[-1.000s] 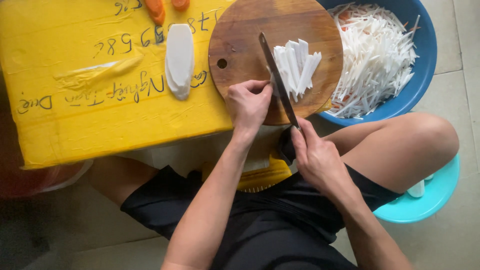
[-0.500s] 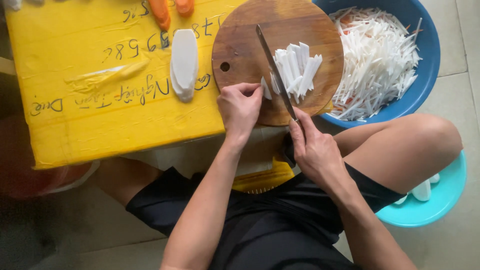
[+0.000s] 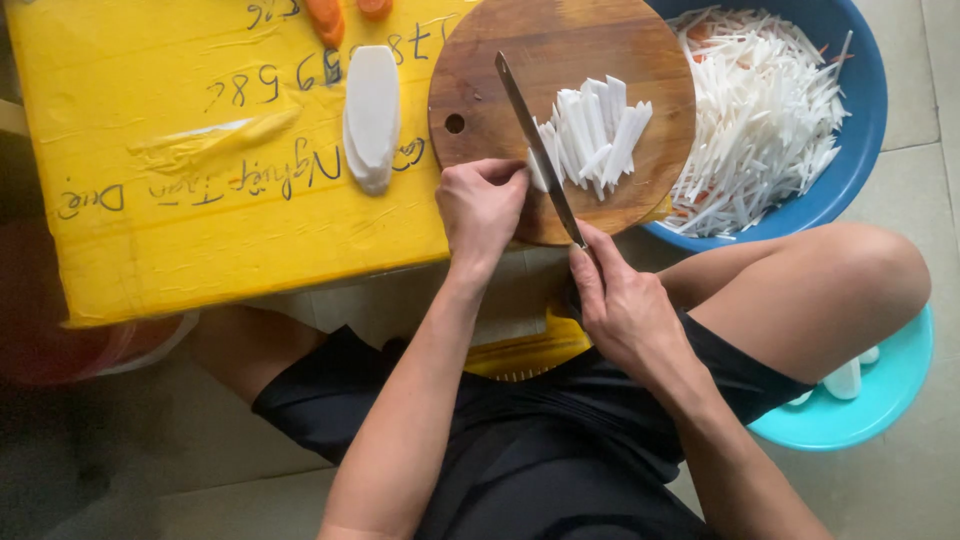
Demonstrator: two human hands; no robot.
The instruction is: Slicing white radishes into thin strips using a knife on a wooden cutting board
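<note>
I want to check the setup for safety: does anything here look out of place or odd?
The round board overhangs the yellow box edge and partly sits on the blue basin rim, so it may be unsteady under the knife. Nothing looks spilled or damaged.

Clearance around the round wooden cutting board point(image 3: 500, 60)

Bare board left of the knife point(image 3: 540, 150); cut white sticks point(image 3: 595, 130) occupy the right half. Blue basin point(image 3: 860, 120) blocks the right edge; white slab point(image 3: 372, 115) lies just left, on the yellow box point(image 3: 150, 240).
</note>
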